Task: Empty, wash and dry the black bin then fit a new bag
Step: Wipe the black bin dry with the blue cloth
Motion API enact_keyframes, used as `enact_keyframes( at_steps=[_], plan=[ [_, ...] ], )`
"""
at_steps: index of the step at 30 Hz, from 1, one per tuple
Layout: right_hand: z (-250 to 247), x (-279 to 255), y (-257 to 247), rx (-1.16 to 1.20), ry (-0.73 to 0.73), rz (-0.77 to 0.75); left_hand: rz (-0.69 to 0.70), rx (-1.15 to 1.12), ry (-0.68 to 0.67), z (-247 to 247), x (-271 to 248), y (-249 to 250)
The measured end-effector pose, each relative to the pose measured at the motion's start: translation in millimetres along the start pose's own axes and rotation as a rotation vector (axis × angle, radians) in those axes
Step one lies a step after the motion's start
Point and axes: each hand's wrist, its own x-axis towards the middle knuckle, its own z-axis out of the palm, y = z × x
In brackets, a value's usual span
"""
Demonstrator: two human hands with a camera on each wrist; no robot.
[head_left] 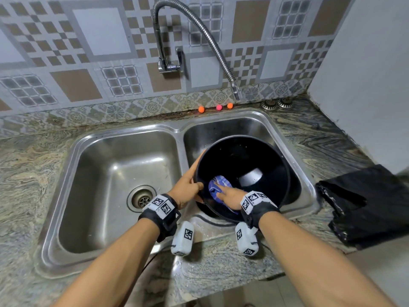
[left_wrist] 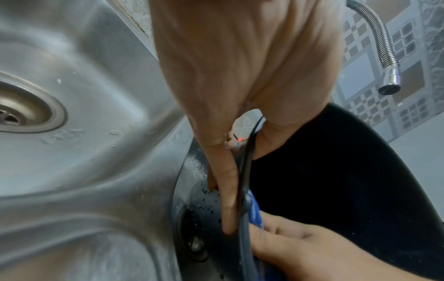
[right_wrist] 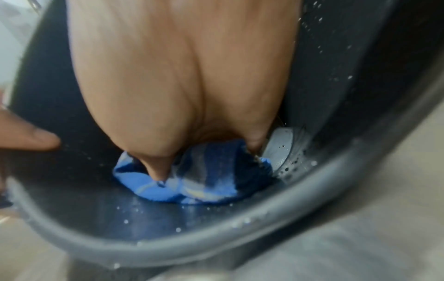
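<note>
Granite-patterned countertop (head_left: 26, 173) ran under a patterned tile wall; set into it, a double-basin steel sink (head_left: 181, 129). Left basin (head_left: 115, 185) held only its drain; beads of water on the steel near the divider. Black bin (head_left: 261, 165) lay tilted in the right basin, mouth turned toward the person, near rim resting at the sink's front edge; droplets visible on its inner wall in the right wrist view. Flexible metal tap (head_left: 199, 29) arched from the wall, spout hanging above the right basin's far edge. Crumpled black bag (head_left: 363, 207) lay on the counter right of the sink, well apart from the bin. Left hand (head_left: 188, 185) gripped the bin's left rim, thumb inside, fingers curled round the outside. Right hand (head_left: 232, 196) was inside the bin, fingers extended, pressing a blue checked cloth (head_left: 218, 185) against the near inner wall. Two metal strainers (head_left: 276, 104) sat at the back right corner. Three small orange and pink balls (head_left: 218, 107) sat along the back ledge behind the sink.
</note>
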Motion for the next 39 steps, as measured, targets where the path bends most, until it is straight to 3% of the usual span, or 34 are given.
enact_keyframes(
  at_steps=[4,9,12,16,21,25,33,39],
  plan=[
    [3.0,-17.9,12.8,0.023,-0.047,-0.084,0.036,-0.051,0.020,13.5,-3.5,-13.3],
    [5.7,-32.5,13.3,-0.125,-0.071,-0.139,0.008,0.022,0.076,16.1,-13.5,-13.1],
    [8.8,-33.3,12.0,-0.222,-0.050,-0.132,-0.008,0.170,0.138,5.9,-9.0,5.2],
    [13.4,-34.8,10.0,-0.310,-0.041,-0.096,0.102,0.555,0.223,-8.6,10.4,33.5],
    [15.4,-24.8,9.5,-0.329,0.013,-0.030,0.158,0.759,0.145,-15.0,27.7,51.2],
    [5.9,-17.5,8.9,-0.420,0.065,0.154,0.119,0.691,0.108,-17.6,22.7,38.0],
    [-30.4,40.6,27.4,-0.171,0.248,0.364,-0.028,0.418,-0.055,-20.1,9.0,11.0],
    [-25.2,61.6,16.2,-0.167,0.109,0.318,-0.091,0.256,-0.094,-32.7,7.3,0.3]
  ],
)
